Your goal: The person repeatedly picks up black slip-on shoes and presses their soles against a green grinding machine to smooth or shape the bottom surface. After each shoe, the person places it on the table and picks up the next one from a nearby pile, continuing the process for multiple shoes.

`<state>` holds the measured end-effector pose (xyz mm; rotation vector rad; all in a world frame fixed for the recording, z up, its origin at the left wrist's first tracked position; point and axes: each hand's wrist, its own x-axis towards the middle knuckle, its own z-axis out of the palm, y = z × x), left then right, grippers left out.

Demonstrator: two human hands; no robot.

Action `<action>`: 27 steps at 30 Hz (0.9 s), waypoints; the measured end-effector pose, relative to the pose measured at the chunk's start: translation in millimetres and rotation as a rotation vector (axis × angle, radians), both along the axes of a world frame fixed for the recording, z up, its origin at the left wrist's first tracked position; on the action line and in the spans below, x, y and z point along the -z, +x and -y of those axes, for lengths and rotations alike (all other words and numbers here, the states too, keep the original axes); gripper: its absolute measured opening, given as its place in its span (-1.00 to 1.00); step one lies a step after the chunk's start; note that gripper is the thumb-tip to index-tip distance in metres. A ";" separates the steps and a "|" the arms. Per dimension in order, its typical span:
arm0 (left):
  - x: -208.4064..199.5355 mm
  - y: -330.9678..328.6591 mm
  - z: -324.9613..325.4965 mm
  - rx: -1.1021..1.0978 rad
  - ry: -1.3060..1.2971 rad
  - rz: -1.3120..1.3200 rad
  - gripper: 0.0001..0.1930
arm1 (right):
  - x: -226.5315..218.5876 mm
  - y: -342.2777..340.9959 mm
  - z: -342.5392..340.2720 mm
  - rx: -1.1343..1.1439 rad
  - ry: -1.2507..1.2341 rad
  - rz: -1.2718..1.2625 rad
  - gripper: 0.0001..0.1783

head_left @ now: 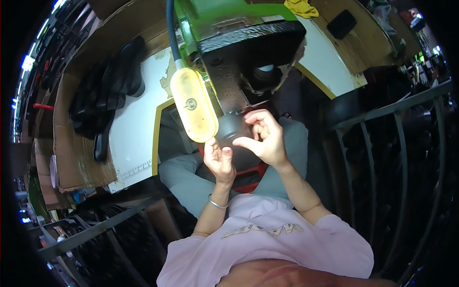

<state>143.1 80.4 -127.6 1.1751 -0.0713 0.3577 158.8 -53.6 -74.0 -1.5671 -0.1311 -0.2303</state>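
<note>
A dark, smooth, rounded piece is at the lower front of a green machine with a black head; its kind is hard to make out. My right hand grips its right side, with thumb and fingers curled round the edge. At its lower left, my left hand is closed against it, thumb raised and fingers bent. A glowing yellow oval lamp hangs over the left part of the piece and hides some of my left fingertips. Where the piece meets the machine is partly hidden.
A cardboard box on the left of the white worktable holds several black shoe-like parts. At the right back, another carton has a dark flat item beside a yellow cloth. Metal rails flank me.
</note>
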 end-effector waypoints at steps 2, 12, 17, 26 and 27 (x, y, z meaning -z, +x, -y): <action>2.8 -5.5 2.7 -0.010 -0.132 0.043 -0.46 | -7.1 -1.2 -5.2 -0.004 -0.023 0.069 -0.43; 6.5 -7.5 -6.1 0.060 -0.358 -0.255 -0.80 | -11.3 -24.0 22.8 -0.228 -0.139 -0.099 -0.26; -9.6 17.7 -38.7 -0.014 -0.192 -0.286 -0.81 | -57.1 -33.6 80.0 -0.029 -0.363 0.130 -0.42; -18.5 145.7 -185.4 -0.453 0.670 -0.046 -0.82 | -4.5 159.1 209.4 0.340 -0.798 0.579 -0.63; -22.5 162.1 -196.9 -0.528 0.844 -0.038 -0.83 | 21.2 176.9 223.9 0.304 -0.850 0.531 -0.63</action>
